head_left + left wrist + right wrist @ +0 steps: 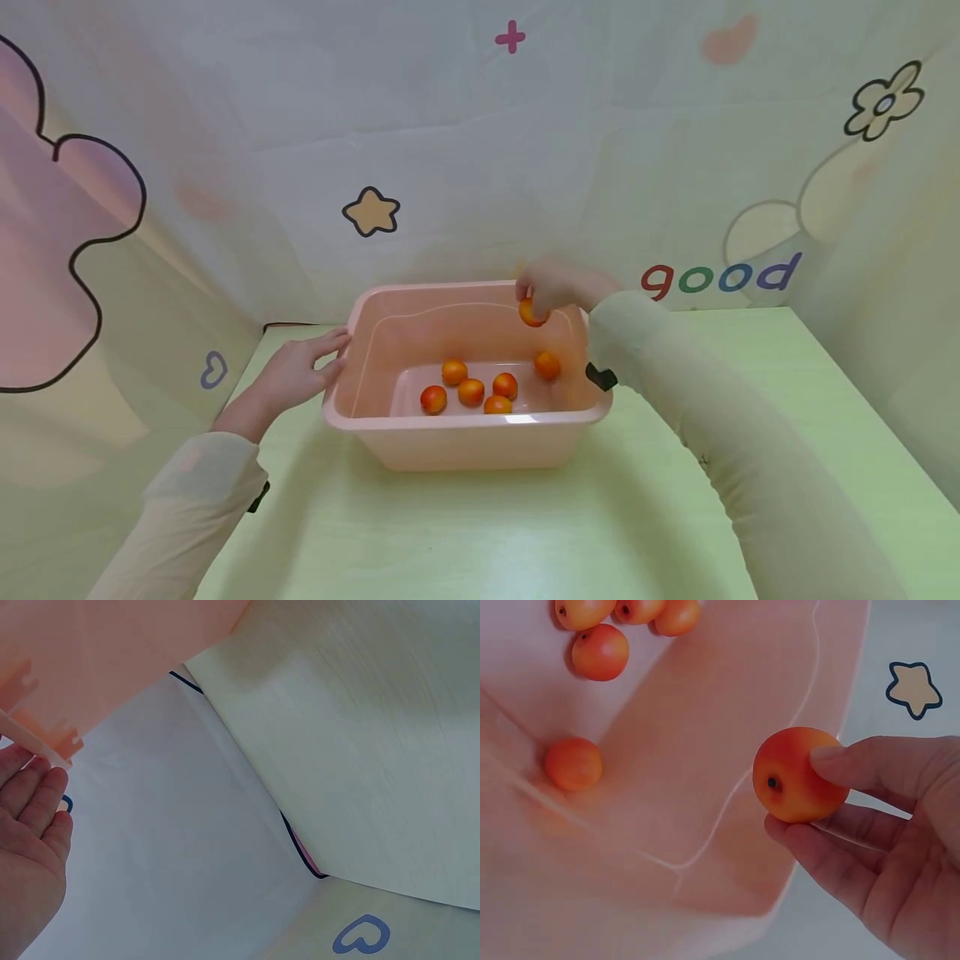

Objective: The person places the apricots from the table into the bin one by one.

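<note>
My right hand (558,287) pinches a small round orange-red fruit (799,776) between thumb and fingers. A dark stem spot shows on its skin in the right wrist view. The hand is over the far right part of a pink plastic basin (465,442), with the fruit above its floor. Several similar orange-red fruits (471,392) lie inside, most grouped near the middle, with one fruit (547,365) apart at the right. At the basin's left rim, my left hand (296,375) touches the edge with nearly straight fingers; its fingertips (56,780) meet the rim's underside in the left wrist view.
The basin stands on a pale green table (450,542) near its back edge. Behind it hangs a light cloth backdrop (480,167) printed with a star, a flower and the word "good". More of this cloth runs along both sides.
</note>
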`<move>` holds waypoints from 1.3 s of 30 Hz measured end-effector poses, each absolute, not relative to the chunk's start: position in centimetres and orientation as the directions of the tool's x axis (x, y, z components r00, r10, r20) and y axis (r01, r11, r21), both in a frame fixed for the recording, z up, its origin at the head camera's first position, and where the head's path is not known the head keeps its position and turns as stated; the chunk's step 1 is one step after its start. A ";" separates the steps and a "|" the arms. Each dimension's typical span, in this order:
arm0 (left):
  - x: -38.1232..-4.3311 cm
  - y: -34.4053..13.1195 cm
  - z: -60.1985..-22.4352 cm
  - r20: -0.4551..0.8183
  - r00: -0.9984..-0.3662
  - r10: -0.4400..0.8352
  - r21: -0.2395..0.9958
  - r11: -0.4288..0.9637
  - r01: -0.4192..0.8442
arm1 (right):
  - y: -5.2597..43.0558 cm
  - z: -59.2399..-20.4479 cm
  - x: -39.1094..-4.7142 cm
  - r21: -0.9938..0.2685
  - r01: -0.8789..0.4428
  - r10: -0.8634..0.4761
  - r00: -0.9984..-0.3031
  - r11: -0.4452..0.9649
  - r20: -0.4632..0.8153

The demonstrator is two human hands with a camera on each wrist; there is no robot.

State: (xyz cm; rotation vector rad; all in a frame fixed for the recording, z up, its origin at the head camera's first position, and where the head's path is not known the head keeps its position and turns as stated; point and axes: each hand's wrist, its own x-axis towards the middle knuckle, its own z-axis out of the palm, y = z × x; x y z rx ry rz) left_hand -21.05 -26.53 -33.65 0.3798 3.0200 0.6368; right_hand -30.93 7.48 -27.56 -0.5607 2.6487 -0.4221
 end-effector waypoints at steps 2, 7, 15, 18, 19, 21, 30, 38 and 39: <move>-21.0 -26.5 -33.7 0.017 -0.970 0.243 0.407 0.884 0.229 | 7.0 -28.0 -31.1 -0.363 -0.309 -0.429 -0.845 0.879 -0.320; -21.0 -26.5 -33.7 0.002 -0.972 0.235 0.423 0.881 0.214 | 5.9 -29.3 -31.8 -0.346 -0.335 -0.450 -0.826 0.876 -0.338; -21.0 -26.4 -33.8 0.004 -0.973 0.233 0.421 0.882 0.213 | 5.3 -29.9 -30.5 -0.503 -0.004 -0.265 -0.854 0.864 -0.447; -21.0 -26.4 -33.7 0.000 -0.973 0.232 0.420 0.883 0.211 | 5.1 -28.3 -28.1 -0.589 0.235 -0.145 -0.839 0.773 -0.525; -21.0 -26.3 -33.7 0.001 -0.972 0.234 0.417 0.883 0.213 | 5.0 -27.7 -27.2 -0.606 0.312 -0.104 -0.828 0.732 -0.551; -21.0 -26.4 -33.6 0.001 -0.972 0.234 0.417 0.884 0.213 | 4.8 -26.7 -25.9 -0.625 0.359 -0.093 -0.815 0.693 -0.572; -21.0 -26.4 -33.6 0.000 -0.974 0.226 0.419 0.884 0.205 | 4.4 -26.5 -24.7 -0.660 0.539 0.035 -0.787 0.524 -0.616; -21.0 -26.4 -33.6 -0.009 -0.976 0.218 0.419 0.887 0.194 | 4.9 -31.8 -28.7 -0.659 0.555 0.066 -0.788 0.509 -0.612; -20.9 -26.4 -33.6 -0.011 -0.976 0.216 0.421 0.887 0.192 | 4.9 -32.3 -29.0 -0.659 0.571 0.078 -0.782 0.490 -0.619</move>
